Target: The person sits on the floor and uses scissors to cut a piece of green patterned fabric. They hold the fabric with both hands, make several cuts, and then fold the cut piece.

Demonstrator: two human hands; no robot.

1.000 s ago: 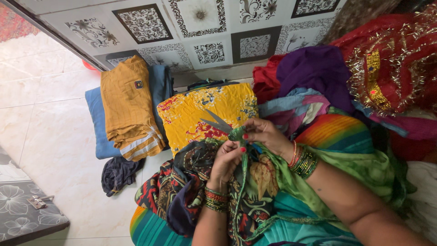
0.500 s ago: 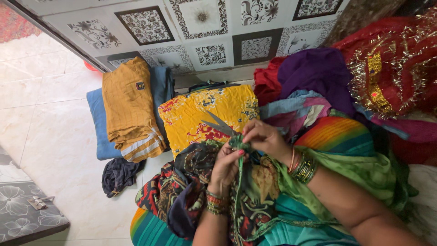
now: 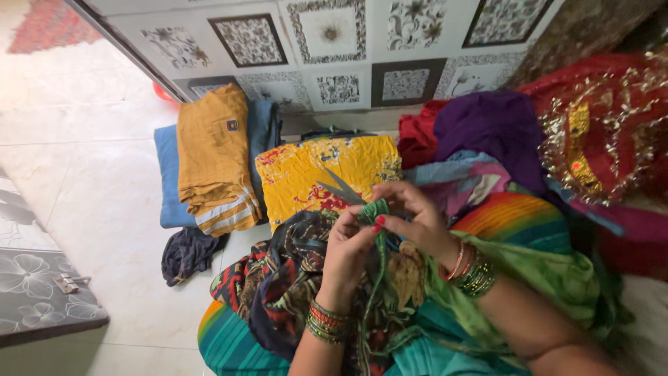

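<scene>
At the far left of the frame a dark floral-patterned mat (image 3: 42, 292) lies on the pale tiled floor (image 3: 90, 188), and right of it a folded mustard-yellow garment (image 3: 212, 157) rests on a blue folded cloth (image 3: 169, 177), with a small dark rag (image 3: 189, 252) just below. Centre frame, a yellow floral fabric (image 3: 316, 174) lies flat, and across its lower edge a pair of scissors (image 3: 339, 186) shows 2 open blades, long axis running diagonally, tips pointing to the upper left of the frame. Their handles disappear into the right hand (image 3: 410, 219), which grips them from the right, fingers curled, wrist bangled and forearm running to the lower right corner. Between both hands sits the green fabric edge (image 3: 374, 211), a narrow bunched strip whose long axis drops nearly straight down the frame from the fingertips. The left hand (image 3: 348, 251) rises from the bottom centre, wrist stacked with bangles, and pinches that strip just below the blades, thumb and fingers closed on it. A dark printed cloth (image 3: 292, 278) spreads under both hands. To the right, purple fabric (image 3: 487, 129) and red embroidered fabric (image 3: 605, 125) are piled against the patterned wall tiles (image 3: 334, 42).
</scene>
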